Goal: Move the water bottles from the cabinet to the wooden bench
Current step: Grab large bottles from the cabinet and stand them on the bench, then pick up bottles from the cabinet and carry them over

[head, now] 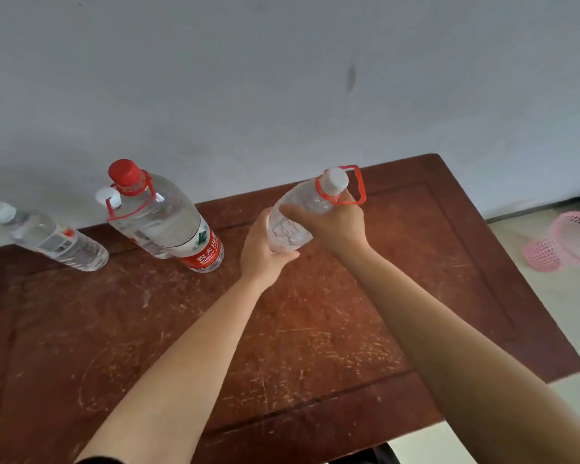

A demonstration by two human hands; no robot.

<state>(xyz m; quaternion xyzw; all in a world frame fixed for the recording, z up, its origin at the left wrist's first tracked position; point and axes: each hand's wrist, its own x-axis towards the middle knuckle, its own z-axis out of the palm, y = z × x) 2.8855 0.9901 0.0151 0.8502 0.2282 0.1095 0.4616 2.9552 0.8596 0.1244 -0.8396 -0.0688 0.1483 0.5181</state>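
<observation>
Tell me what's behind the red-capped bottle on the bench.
A white-capped bottle stands close behind the red-capped bottle. Only its cap and a strip of clear body at the left show; the rest is covered, so whether they touch is unclear.

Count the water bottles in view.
4. The held bottle is in the left hand and right hand over the wooden bench; the red-capped bottle stands back left; the half-hidden bottle behind it; the leftmost bottle at the left edge.

left hand (262,251), right hand (334,226): bare | forearms: bare | left sleeve (96,460): dark hem edge at frame bottom
</observation>
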